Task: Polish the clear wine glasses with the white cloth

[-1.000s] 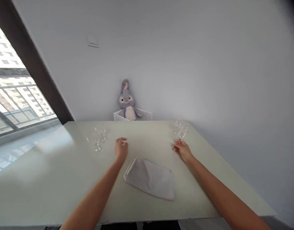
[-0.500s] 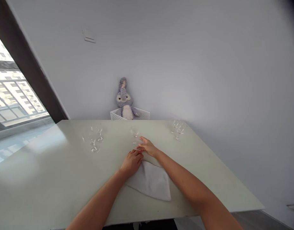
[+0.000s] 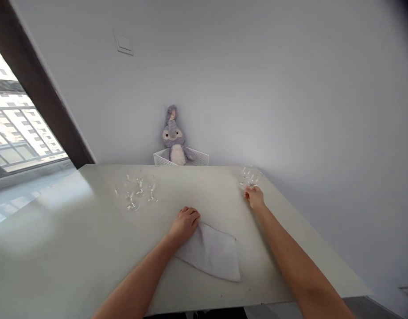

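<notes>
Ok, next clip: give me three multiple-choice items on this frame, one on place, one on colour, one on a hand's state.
1. Where does the left hand rest?
A. on the cloth's corner
B. in the basket
C. on the wall

2. What colour is the cloth?
A. red
B. white
C. black

3. What is the right hand doing?
A. lifted high off the table
B. gripping the plush toy
C. reaching to the right glasses

Key: 1 A, fingers lie on the cloth's near corner; 2 B, it shows white; 3 C, fingertips are at that cluster's base.
</notes>
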Available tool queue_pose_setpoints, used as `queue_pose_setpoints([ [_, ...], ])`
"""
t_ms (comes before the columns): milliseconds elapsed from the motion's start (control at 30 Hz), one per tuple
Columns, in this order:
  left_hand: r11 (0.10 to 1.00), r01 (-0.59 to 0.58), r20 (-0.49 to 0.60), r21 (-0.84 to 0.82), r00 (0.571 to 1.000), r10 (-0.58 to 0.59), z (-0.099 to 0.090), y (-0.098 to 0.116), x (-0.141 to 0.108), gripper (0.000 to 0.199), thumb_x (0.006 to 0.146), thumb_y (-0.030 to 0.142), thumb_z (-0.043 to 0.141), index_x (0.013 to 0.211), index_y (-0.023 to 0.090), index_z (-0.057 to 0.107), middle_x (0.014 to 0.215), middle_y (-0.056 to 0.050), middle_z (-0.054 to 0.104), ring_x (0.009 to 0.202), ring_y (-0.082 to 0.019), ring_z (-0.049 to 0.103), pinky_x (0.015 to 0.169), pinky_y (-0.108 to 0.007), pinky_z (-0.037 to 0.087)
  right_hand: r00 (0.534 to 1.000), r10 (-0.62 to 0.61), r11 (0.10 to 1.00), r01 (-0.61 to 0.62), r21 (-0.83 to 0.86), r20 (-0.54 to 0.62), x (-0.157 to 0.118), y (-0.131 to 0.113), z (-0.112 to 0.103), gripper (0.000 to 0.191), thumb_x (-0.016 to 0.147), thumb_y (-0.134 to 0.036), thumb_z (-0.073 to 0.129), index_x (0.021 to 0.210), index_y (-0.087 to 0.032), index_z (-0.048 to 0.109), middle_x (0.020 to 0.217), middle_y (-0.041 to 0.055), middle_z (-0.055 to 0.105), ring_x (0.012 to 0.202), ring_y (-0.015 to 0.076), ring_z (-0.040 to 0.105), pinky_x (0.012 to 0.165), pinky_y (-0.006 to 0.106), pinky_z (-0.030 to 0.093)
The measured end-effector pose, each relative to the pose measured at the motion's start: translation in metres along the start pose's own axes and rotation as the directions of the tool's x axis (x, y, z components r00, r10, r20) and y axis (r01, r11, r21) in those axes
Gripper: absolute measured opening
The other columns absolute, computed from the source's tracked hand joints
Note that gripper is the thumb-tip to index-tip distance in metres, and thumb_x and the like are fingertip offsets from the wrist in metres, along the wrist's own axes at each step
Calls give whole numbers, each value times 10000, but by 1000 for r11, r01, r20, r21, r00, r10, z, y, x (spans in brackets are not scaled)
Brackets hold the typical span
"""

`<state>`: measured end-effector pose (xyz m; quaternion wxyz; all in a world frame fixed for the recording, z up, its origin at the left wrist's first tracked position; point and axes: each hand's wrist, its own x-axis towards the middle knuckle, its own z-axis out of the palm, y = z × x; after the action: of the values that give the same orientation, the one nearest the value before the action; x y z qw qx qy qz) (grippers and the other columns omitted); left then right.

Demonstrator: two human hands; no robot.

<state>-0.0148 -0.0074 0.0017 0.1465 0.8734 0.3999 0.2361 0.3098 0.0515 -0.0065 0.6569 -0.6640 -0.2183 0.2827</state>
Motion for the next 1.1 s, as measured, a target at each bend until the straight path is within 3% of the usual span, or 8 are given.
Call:
queue_pose_setpoints([
  [133, 1000, 0, -5, -13, 1000, 0, 0, -1, 0, 222, 838, 207, 411, 935, 215, 611, 973, -40, 602, 932, -173, 492, 839, -325, 388, 992, 48, 999, -50, 14, 117, -6, 7, 34, 199, 661, -256, 582, 819, -177, 491, 706, -18, 538, 458, 52, 494, 409, 158, 418],
  [333, 1000, -7, -13, -25, 1000, 7, 2, -4, 0, 239, 836, 201, 404, 963, 207, 607, 982, -44, 609, 941, -177, 497, 849, -326, 391, 918, 62, 997, -75, 18, 392, -67, 24, 108, 136, 731, -222, 493, 852, -163, 515, 842, 33, 590, 483, 64, 544, 412, 176, 437],
  [500, 999, -21, -35, -29, 999, 20, 5, -6, 0, 239, 823, 179, 416, 955, 203, 613, 975, -39, 614, 928, -174, 498, 848, -323, 395, 796, 65, 997, -69, -15, 602, -117, 29, 164, 158, 743, -184, 485, 886, -161, 549, 884, 41, 602, 512, 75, 549, 425, 184, 436],
  [767, 999, -31, -17, -8, 999, 31, 3, -7, -2, 213, 792, 163, 432, 867, 197, 629, 932, -53, 618, 960, -204, 499, 862, -356, 387, 567, 124, 992, -93, -86, 814, -159, 21, 241, 120, 751, -133, 479, 842, -144, 557, 716, 29, 557, 595, 107, 555, 526, 216, 463],
  [900, 1000, -18, -43, -18, 999, 17, 6, -10, -4, 186, 777, 157, 437, 814, 185, 618, 897, -76, 629, 987, -236, 507, 877, -379, 376, 446, 148, 988, -115, -107, 883, -178, 18, 264, 240, 706, -118, 528, 940, -167, 535, 756, 13, 531, 673, 117, 557, 561, 227, 473],
  [1100, 999, -47, -31, 21, 998, 47, 14, -19, -5, 254, 769, 130, 423, 965, 181, 576, 1030, -113, 608, 1070, -282, 485, 952, -427, 319, 374, 117, 989, -124, -76, 920, -195, 18, 283, 340, 678, -121, 542, 1011, -178, 505, 940, 50, 498, 709, 122, 538, 568, 251, 466],
])
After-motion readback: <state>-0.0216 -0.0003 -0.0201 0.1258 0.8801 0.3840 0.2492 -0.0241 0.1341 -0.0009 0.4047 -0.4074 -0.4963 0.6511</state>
